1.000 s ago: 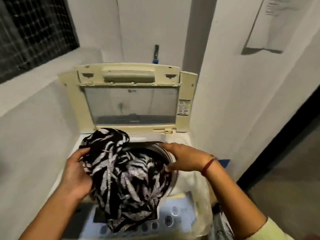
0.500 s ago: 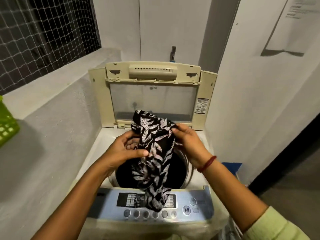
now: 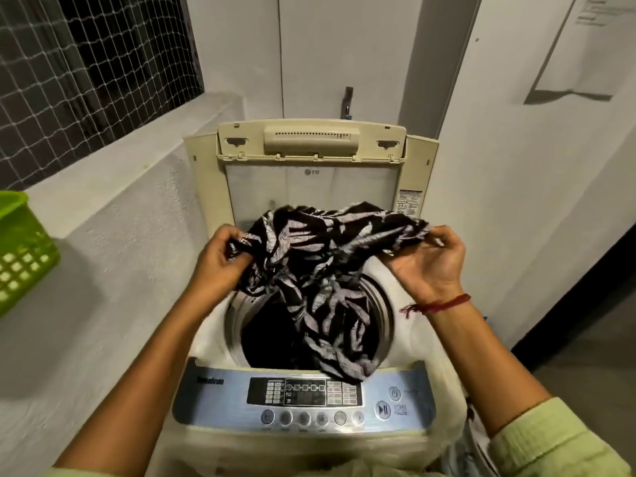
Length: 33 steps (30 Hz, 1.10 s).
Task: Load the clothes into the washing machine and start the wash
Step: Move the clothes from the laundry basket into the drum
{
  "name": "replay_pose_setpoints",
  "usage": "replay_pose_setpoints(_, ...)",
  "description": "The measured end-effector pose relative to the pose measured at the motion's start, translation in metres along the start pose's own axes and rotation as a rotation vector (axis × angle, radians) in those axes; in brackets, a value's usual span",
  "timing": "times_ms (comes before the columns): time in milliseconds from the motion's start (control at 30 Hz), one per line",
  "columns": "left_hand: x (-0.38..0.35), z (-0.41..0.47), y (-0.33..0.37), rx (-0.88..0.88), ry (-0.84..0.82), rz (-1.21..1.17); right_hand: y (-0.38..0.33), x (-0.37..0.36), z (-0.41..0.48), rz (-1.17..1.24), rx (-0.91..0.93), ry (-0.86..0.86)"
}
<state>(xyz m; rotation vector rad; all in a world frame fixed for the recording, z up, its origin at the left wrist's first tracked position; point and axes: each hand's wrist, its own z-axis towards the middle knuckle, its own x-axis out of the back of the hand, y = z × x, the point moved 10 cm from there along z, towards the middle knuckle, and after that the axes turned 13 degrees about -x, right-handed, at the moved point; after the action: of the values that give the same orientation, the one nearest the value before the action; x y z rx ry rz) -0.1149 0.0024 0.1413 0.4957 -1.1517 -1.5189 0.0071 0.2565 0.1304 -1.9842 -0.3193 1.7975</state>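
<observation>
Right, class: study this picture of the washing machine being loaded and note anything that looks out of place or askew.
One thing: the patterned garment, held up by the left hand and right hand, trails its lower end over the front rim of the drum onto the control panel instead of hanging inside.

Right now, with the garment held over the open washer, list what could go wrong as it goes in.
1. The lower end of the leaf-print garment hangs over the control panel's top edge, not in the drum; dropped so, it may get trapped under the lid.
2. The left hand and right hand hold it spread wide; an edge could land outside the drum.
</observation>
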Motion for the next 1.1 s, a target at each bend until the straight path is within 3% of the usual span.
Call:
replay_pose_setpoints(67, 0.018, 0.012, 0.005, -0.037, 0.069, 0.082, -0.021, 0.021, 0.001, -0.011, 0.04, 0.096)
replay_pose_setpoints(133, 0.036, 0.024, 0.018, -0.07, 0.208, 0.091, -0.032, 0.047, 0.004, -0.248, 0.008, 0.318)
replay_pose_setpoints(200, 0.042, 0.035, 0.033, -0.087, 0.297, 0.04, -0.042, 0.064, 0.005, -0.899, -0.052, 0.618)
replay_pose_setpoints(233, 0.036, 0.041, 0.039, -0.085, 0.287, -0.013, -0.041, 0.061, 0.008, -1.189, -0.054, 0.66)
replay_pose_setpoints(300, 0.009, 0.05, 0.054, -0.082, 0.181, -0.096, -0.028, 0.044, 0.019, -1.458, -0.033, 0.55)
replay_pose_setpoints(467, -0.057, 0.066, 0.092, -0.096, -0.035, -0.193, 0.054, -0.018, 0.036, -1.56, -0.208, -0.034)
replay_pose_setpoints(533, -0.067, 0.073, 0.1, -0.068, -0.02, -0.267, 0.088, -0.023, 0.037, -1.516, -0.279, -0.206)
replay_pose_setpoints(600, -0.074, 0.078, 0.099, -0.022, -0.021, -0.322, 0.105, -0.01, 0.042, -1.392, -0.332, -0.207)
replay_pose_setpoints(700, -0.074, 0.078, 0.085, 0.041, -0.023, -0.282, 0.09, 0.004, 0.056, -1.336, -0.26, -0.082)
replay_pose_setpoints(800, -0.055, 0.074, 0.065, 0.027, 0.056, -0.175, 0.022, 0.021, 0.076, -1.255, -0.029, 0.244)
replay_pose_setpoints(900, -0.046, 0.065, 0.039, 0.095, 0.081, -0.251, -0.027, 0.039, 0.094, -0.749, -0.128, 0.418)
replay_pose_setpoints(1000, -0.063, 0.047, -0.014, 0.253, 0.034, -0.24, -0.039, -0.005, 0.092, -0.48, -0.257, 0.246)
replay_pose_setpoints(1033, -0.079, 0.035, -0.037, 0.324, -0.05, -0.185, -0.042, -0.026, 0.091, -0.44, -0.263, 0.169)
replay_pose_setpoints(1100, -0.121, 0.002, -0.082, 0.456, -0.371, 0.026, -0.039, -0.065, 0.084, -0.328, -0.303, 0.006)
